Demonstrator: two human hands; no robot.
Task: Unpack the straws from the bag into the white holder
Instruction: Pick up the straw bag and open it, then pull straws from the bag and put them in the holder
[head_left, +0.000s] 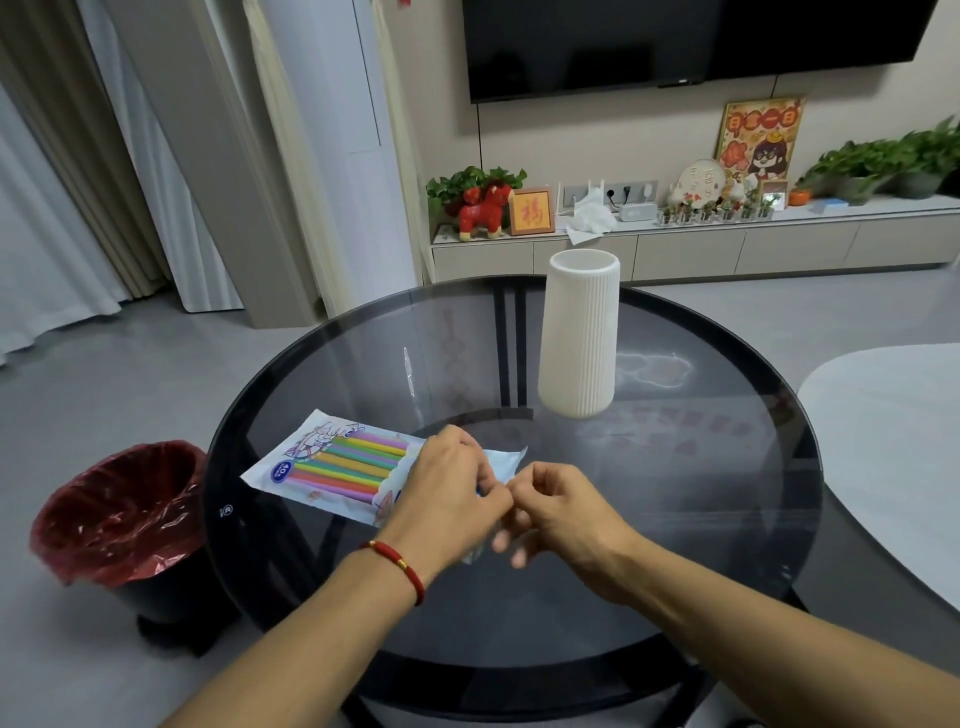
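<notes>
A flat plastic bag (332, 465) full of coloured straws lies on the round dark glass table (727, 519), its long side running left to right. My left hand (449, 486) lies over the bag's right end and pinches its edge. My right hand (556, 512) meets it there, thumb and forefinger pinching the same edge, the other fingers loosely curled. The bag's right corner sticks out behind my hands. The white ribbed holder (579, 332) stands upright farther back on the table, apart from both hands.
A black bin with a red liner (122, 514) stands on the floor left of the table. A pale tabletop (893, 457) reaches in from the right. A low cabinet with ornaments and plants (675, 244) runs along the far wall under a TV.
</notes>
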